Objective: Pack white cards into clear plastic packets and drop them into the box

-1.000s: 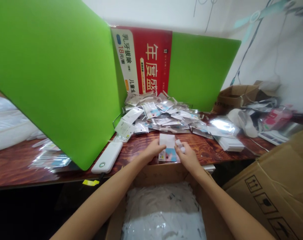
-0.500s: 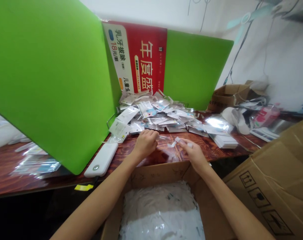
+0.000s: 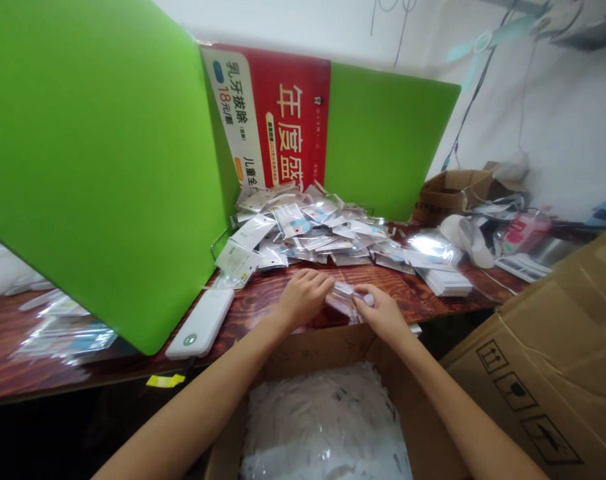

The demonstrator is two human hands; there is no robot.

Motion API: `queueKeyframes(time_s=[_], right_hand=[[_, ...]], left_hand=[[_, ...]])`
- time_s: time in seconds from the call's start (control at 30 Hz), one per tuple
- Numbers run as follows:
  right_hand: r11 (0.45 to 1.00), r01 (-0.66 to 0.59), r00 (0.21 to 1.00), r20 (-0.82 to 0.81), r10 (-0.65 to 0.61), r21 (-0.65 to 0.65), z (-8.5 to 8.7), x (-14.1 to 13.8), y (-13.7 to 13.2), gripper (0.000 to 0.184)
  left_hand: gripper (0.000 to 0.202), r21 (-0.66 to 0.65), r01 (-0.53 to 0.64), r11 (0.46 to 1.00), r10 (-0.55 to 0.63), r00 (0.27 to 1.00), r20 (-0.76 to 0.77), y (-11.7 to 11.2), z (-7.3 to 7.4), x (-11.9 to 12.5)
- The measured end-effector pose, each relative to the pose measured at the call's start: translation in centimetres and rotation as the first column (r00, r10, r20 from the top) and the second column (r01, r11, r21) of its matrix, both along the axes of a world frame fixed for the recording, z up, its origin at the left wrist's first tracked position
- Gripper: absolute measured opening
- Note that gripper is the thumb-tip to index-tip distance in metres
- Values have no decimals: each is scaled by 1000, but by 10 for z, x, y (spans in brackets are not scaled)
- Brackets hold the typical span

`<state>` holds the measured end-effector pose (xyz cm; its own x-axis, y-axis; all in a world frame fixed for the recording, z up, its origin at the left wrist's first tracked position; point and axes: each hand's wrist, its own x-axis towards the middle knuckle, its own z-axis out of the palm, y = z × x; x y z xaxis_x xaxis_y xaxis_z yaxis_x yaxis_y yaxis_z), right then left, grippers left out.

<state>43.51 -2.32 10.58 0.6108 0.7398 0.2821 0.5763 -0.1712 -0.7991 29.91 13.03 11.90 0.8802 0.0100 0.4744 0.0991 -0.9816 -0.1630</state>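
Observation:
My left hand [image 3: 305,297] and my right hand [image 3: 383,313] meet over the front edge of the wooden table [image 3: 263,313]. Both pinch a small clear plastic packet [image 3: 347,293] held between them, fingers curled. Just behind my hands lies a large heap of similar small packets [image 3: 313,230] with white and blue cards inside. Below my forearms stands an open cardboard box [image 3: 327,427] filled with white and clear packets.
Green partition boards [image 3: 107,167] and a red poster [image 3: 277,120] stand behind the heap. A white power bank [image 3: 200,323] lies left of my hands. A stack of white cards [image 3: 445,281], bags and a small carton [image 3: 453,190] sit right. A big cardboard box [image 3: 547,373] stands at right.
The white and blue card packet that lay flat under my hands a second ago is gone from there. My hands parted, then came together on a small clear packet. The view shifted slightly right.

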Motion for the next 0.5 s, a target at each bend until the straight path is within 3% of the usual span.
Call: queueKeyframes(time_s=[0.2,0.37,0.5], right_hand=[[1000,12,996,86,-10,-21,2,-1,-3,23],[994,106,993,43,-107,33,4,4,-4,33],[999,38,999,-16,-38,34,7,1,-5,33]], left_hand=[[19,-16,38,999,-39,999,-12,-1,-3,2],[30,-55,92,994,-92,996,2,0,-5,3],[25,-105,103,989,-105,994,-15,-2,-5,4]])
